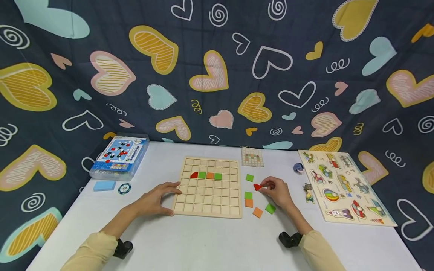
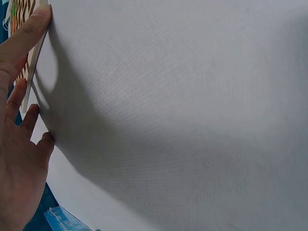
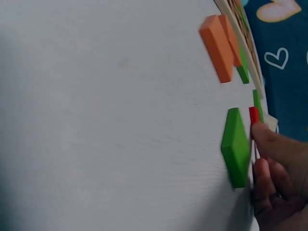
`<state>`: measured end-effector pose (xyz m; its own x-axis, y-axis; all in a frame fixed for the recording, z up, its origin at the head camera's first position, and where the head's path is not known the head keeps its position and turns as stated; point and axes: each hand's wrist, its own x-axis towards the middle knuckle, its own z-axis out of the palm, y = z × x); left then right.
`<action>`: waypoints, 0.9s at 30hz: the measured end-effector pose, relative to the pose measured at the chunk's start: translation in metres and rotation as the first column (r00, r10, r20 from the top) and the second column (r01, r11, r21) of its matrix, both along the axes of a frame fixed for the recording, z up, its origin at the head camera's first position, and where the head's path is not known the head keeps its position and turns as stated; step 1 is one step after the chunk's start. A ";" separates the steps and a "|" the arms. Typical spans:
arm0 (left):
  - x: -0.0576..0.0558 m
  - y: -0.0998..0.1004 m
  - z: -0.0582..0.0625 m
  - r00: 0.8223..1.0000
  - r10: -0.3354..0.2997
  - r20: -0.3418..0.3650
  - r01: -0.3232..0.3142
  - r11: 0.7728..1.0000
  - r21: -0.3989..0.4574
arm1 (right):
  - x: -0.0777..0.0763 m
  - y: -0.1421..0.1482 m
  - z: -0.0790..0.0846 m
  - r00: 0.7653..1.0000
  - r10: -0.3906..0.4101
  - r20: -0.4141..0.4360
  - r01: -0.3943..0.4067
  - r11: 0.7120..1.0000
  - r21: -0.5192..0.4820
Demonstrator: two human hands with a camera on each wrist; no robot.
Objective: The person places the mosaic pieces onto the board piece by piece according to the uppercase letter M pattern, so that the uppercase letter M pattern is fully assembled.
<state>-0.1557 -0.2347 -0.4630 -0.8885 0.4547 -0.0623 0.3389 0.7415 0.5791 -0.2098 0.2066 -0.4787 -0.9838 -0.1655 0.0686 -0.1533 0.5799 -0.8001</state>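
Note:
A wooden grid board lies flat on the white table, with a row of red, green, orange and green pieces in its upper part. My left hand rests against the board's left side, thumb at the near corner and fingers spread along the edge. In the left wrist view its thumb lies on the board's rim. To the right of the board, my right hand pinches a small red piece between thumb and fingertips. Around it lie loose green squares and orange squares.
A small pattern card lies behind the board's right corner. At the right is a picture puzzle board, with two small figures beside it. A boxed set, a blue block and a round chip are at the left.

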 end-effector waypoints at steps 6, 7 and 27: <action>-0.001 0.000 0.001 1.000 0.004 0.001 -0.004 1.000 -0.001 | 0.004 -0.001 -0.004 0.996 -0.087 -0.003 0.087 0.995 -0.042; 0.000 0.001 0.001 1.000 0.005 0.000 -0.005 1.000 0.000 | 0.004 -0.001 -0.005 0.996 -0.088 -0.005 0.088 0.995 -0.049; 0.000 0.001 -0.001 1.000 0.001 -0.012 0.000 1.000 0.003 | 0.005 -0.006 -0.007 0.991 -0.121 -0.055 0.118 0.992 -0.044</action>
<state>-0.1562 -0.2336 -0.4636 -0.8894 0.4544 -0.0506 0.3453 0.7400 0.5772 -0.2051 0.2010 -0.4858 -0.9907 -0.0430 0.1292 -0.1308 0.5644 -0.8151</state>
